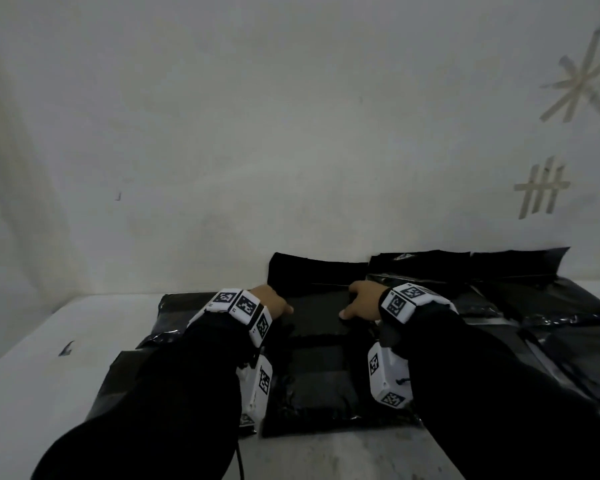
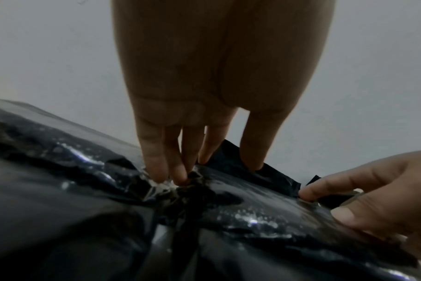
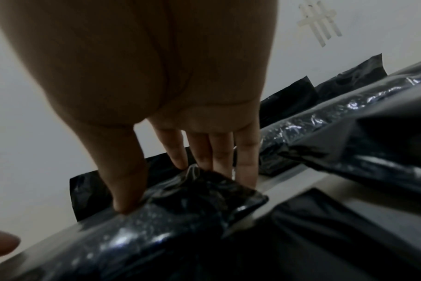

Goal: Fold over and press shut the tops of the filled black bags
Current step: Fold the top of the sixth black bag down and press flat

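Note:
A filled black bag (image 1: 319, 375) lies lengthwise on the white table between my arms. Its empty top flap (image 1: 312, 271) stands up against the wall. My left hand (image 1: 274, 304) sits at the bag's top left. In the left wrist view its straight fingers (image 2: 156, 171) press down into the crumpled crease of the bag (image 2: 252, 209) below the flap (image 2: 276, 178). My right hand (image 1: 357, 299) holds the top right. In the right wrist view its thumb (image 3: 125, 201) lies on the bag (image 3: 156, 237) and its fingers reach behind the bulge, pinching it before the flap (image 3: 89, 190).
More black bags (image 1: 551, 306) lie overlapped to the right, and another bag (image 1: 174, 306) lies under my left arm. The wall stands close behind, with tape marks (image 1: 541, 188) on it. Bare white table (image 1: 32, 358) shows at the left.

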`<state>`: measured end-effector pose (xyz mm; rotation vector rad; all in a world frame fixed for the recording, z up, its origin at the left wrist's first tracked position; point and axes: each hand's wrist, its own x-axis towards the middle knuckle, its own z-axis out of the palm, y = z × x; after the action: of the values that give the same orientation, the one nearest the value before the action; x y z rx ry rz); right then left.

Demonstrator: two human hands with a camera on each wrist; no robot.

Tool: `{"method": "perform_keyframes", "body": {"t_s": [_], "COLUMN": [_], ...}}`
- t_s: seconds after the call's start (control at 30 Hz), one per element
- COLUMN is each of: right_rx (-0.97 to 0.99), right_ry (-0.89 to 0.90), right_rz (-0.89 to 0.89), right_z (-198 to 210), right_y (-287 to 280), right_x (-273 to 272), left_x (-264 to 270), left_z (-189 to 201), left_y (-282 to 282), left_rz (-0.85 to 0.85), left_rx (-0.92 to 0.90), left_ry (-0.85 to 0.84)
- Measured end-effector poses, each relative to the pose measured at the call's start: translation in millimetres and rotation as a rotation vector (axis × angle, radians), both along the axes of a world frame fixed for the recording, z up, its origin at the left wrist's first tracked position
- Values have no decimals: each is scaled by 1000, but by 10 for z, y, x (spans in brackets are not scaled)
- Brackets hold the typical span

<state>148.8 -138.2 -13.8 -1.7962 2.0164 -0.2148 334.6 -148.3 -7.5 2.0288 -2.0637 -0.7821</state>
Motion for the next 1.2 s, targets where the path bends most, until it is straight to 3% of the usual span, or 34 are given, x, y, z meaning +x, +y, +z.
{"method": "perform_keyframes", "body": {"t_s": [0.13, 0.37, 0.63, 0.8, 1.2], "right_rx": [-28, -199, -402, -315, 39], "right_ry": [-74, -201, -380, -434, -421], "right_rz": [27, 58, 74, 115, 109], "right_z": [11, 275, 598, 606, 158], "right_y": [-13, 99, 699, 1359, 2672], "right_x": [-25, -64, -228, -440, -751], "left_x": [17, 74, 159, 136, -150], "left_z": [-1, 187, 495, 460, 167], "left_y": [5, 143, 696, 1235, 2570], "left_rz": [41, 68, -36, -126, -269], "left_rx": [-8, -178, -375, -283, 43], "left_ry": [105, 238, 386, 476, 200]}}
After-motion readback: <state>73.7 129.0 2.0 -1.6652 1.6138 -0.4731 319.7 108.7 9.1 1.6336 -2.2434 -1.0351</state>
